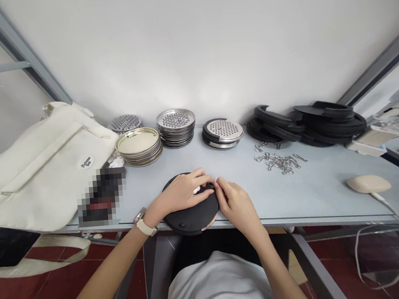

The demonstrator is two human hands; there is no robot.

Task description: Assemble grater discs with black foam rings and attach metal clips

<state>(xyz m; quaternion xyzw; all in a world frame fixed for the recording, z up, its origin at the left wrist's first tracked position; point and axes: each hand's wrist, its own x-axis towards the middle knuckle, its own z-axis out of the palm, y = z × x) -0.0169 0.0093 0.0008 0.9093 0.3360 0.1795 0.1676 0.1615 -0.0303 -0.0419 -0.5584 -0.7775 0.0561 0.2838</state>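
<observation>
A round black disc (pixel 191 214) with a copper-coloured rim lies at the near edge of the grey table (pixel 327 190). My left hand (pixel 184 193) rests on top of the disc, fingers curled and pressing down on it. My right hand (pixel 236 203) is at the disc's right edge, fingertips pinched together against the rim near a small metal part that I cannot make out clearly. A watch sits on my left wrist.
Along the wall stand stacks of perforated metal discs (pixel 176 126), brass-coloured lids (pixel 139 146), a black-rimmed grate stack (pixel 223 133) and black rings (pixel 307 120). Small metal hooks (pixel 279 160) lie loose. A white bag (pixel 42 166) sits left, a beige mouse (pixel 368 183) right.
</observation>
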